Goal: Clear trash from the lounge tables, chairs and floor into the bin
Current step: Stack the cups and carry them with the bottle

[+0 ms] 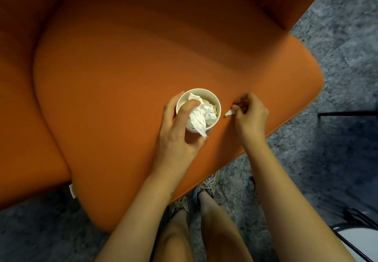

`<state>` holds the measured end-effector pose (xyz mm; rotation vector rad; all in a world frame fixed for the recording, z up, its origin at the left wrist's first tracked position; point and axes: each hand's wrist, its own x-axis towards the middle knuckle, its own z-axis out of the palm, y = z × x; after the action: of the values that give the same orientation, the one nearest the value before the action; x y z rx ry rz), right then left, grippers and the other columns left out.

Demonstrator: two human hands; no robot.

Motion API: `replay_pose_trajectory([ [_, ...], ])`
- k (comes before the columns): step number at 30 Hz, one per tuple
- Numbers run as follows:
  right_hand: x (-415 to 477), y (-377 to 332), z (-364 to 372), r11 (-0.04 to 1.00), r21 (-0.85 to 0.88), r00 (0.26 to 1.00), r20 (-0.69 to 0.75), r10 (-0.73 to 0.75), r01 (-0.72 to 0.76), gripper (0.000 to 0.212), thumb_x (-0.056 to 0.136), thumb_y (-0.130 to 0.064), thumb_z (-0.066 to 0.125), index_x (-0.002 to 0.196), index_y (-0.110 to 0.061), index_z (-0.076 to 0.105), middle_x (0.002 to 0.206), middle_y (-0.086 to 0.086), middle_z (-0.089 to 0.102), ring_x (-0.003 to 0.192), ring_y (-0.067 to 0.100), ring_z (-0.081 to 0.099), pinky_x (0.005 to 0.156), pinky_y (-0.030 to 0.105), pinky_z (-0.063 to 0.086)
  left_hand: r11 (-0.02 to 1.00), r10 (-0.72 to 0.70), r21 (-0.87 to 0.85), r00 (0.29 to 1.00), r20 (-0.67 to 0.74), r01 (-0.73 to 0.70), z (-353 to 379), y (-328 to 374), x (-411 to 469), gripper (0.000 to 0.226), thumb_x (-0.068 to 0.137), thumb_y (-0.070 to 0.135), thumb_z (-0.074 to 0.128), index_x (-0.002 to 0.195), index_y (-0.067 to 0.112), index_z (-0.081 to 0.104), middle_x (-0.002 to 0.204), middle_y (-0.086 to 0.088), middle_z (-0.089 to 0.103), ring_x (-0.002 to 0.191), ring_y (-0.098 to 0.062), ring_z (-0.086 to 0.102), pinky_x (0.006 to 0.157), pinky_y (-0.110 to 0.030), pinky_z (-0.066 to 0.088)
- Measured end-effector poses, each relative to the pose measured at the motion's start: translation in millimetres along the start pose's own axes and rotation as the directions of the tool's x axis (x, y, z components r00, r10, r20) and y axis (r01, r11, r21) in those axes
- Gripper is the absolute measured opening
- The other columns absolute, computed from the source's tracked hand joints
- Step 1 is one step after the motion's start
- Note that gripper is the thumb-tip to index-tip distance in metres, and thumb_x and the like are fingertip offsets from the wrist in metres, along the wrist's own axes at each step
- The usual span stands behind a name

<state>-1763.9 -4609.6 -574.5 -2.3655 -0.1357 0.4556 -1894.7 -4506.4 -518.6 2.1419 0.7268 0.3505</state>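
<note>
Clearing the orange armchair seat (122, 73), my left hand (176, 137) grips a paper cup (208, 95) stuffed with crumpled tissue (201, 116). At its three o'clock, my right hand (250, 115) pinches a small white scrap (229, 113). Next, I reckon, it goes into the cup.

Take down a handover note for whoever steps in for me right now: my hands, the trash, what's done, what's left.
Left hand grips the paper cup over the orange chair seat, with a crumpled tissue stuffed in it.
Right hand pinches a small white scrap just beside the cup.
Done: the tissue is in the cup.
Left: probably drop the scrap in, then carry the cup to the bin, which is out of view.
</note>
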Motion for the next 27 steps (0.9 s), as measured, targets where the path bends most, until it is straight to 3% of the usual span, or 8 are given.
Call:
replay_pose_trajectory([
  [4, -14.6, -3.3, -12.1, 0.999, -0.045, 0.999, 0.039, -0.025, 0.027, 0.014, 0.081, 0.003, 0.058, 0.089, -0.008, 0.058, 0.088, 0.006, 0.056, 0.078, 0.018, 0.05, 0.065, 0.021, 0.029, 1.0, -0.014, -0.026, 1.0, -0.002, 0.014, -11.0, 12.9, -4.1, 0.044, 0.065, 0.009, 0.077, 0.107, 0.012, 0.063, 0.131, -0.016, 0.046, 0.115, -0.003, 0.035, 0.095, -0.003, 0.027],
  [7, -19.1, -8.1, -18.0, 0.999, -0.047, 0.997, 0.073, -0.018, 0.021, 0.021, 0.081, -0.004, 0.065, 0.1, -0.008, 0.059, 0.099, 0.007, 0.05, 0.082, 0.02, 0.052, 0.078, 0.028, 0.041, 0.999, -0.033, -0.037, 0.999, -0.004, 0.033, -17.8, 20.5, -4.3, 0.044, 0.068, 0.009, 0.079, 0.109, 0.01, 0.064, 0.132, -0.015, 0.046, 0.118, -0.008, 0.038, 0.096, -0.003, 0.027],
  [10, -17.6, -8.0, -13.3, 0.991, -0.135, 0.99, 0.141, 0.002, 0.018, 0.027, 0.077, -0.006, 0.068, 0.102, -0.008, 0.06, 0.104, 0.011, 0.053, 0.098, 0.03, 0.053, 0.089, 0.044, 0.042, 1.0, -0.028, -0.009, 0.999, -0.031, 0.028, -19.2, 22.4, -2.5, 0.059, 0.071, 0.013, 0.077, 0.125, 0.018, 0.054, 0.136, -0.014, 0.044, 0.122, -0.015, 0.039, 0.096, -0.002, 0.026],
  [13, -16.7, -1.0, -4.9, 0.987, -0.16, 0.994, 0.109, -0.005, 0.022, 0.024, 0.074, -0.005, 0.071, 0.095, -0.009, 0.06, 0.098, 0.012, 0.055, 0.096, 0.029, 0.051, 0.085, 0.037, 0.04, 0.999, -0.04, -0.031, 0.997, -0.064, 0.038, -13.4, 18.0, -3.9, 0.075, 0.072, 0.014, 0.077, 0.129, 0.031, 0.032, 0.144, -0.017, 0.036, 0.128, -0.012, 0.033, 0.097, 0.0, 0.025],
  [17, -16.1, 11.5, -0.5, 0.998, -0.061, 0.999, 0.045, -0.005, 0.008, 0.018, 0.071, -0.005, 0.074, 0.082, -0.007, 0.06, 0.088, 0.011, 0.059, 0.077, 0.018, 0.048, 0.064, 0.018, 0.028, 1.0, -0.01, -0.026, 0.996, -0.085, 0.008, 2.3, 8.7, -7.5, 0.049, 0.076, 0.026, 0.067, 0.112, 0.027, 0.034, 0.148, -0.022, 0.026, 0.128, -0.009, 0.029, 0.092, 0.002, 0.025],
  [20, -20.3, 16.1, -3.2, 1.0, 0.006, 0.997, 0.068, -0.026, 0.026, 0.014, 0.072, -0.007, 0.075, 0.076, -0.006, 0.062, 0.078, 0.007, 0.061, 0.067, 0.012, 0.05, 0.059, 0.017, 0.033, 1.0, 0.004, 0.025, 0.997, -0.081, -0.002, 13.0, 2.2, -9.9, 0.033, 0.078, 0.034, 0.059, 0.103, 0.024, 0.041, 0.146, -0.02, 0.033, 0.126, -0.014, 0.033, 0.09, -0.002, 0.026],
  [23, -27.5, 5.1, -14.2, 0.98, 0.196, 0.999, 0.02, -0.025, 0.021, 0.014, 0.071, -0.012, 0.078, 0.067, -0.013, 0.064, 0.063, -0.008, 0.059, 0.055, -0.001, 0.049, 0.055, 0.008, 0.035, 0.999, 0.026, 0.028, 0.996, -0.082, -0.024, 19.9, -1.5, -10.5, 0.025, 0.078, 0.032, 0.063, 0.096, 0.018, 0.053, 0.141, -0.02, 0.039, 0.124, -0.018, 0.036, 0.093, -0.006, 0.028],
  [27, -35.0, -28.3, -36.5, 0.864, 0.502, 0.999, -0.026, -0.033, 0.041, 0.02, 0.071, -0.012, 0.079, 0.069, -0.025, 0.064, 0.067, -0.007, 0.066, 0.064, 0.01, 0.062, 0.062, 0.023, 0.05, 0.999, 0.037, -0.021, 0.998, -0.054, -0.038, 24.2, -4.8, -9.8, 0.022, 0.074, 0.02, 0.076, 0.087, 0.006, 0.066, 0.14, -0.018, 0.04, 0.126, -0.026, 0.043, 0.095, -0.018, 0.04],
])
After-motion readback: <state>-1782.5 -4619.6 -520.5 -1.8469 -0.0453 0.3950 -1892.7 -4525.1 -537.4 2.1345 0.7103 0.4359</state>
